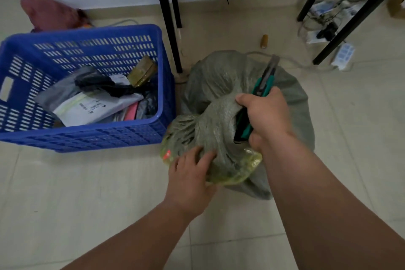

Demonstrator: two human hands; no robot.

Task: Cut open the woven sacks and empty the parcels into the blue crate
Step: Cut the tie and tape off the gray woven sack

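A grey-green woven sack (221,85) stands on the tiled floor, right of the blue crate (87,136). Its gathered top is wound with yellowish tape (241,173). My left hand (192,173) grips the taped neck from the near side. My right hand (266,116) holds a green utility knife (264,82), blade pointing away and up, and also pinches sack fabric at the neck. The crate holds several parcels (94,103): white and grey mailers, a black bag, a taped brown box.
Black table legs (171,19) stand behind the crate and at the right (350,19). Power strips and cables (328,26) lie at the far right by the wall. A reddish bag (50,13) sits behind the crate. A small brown roll (264,41) lies on the floor.
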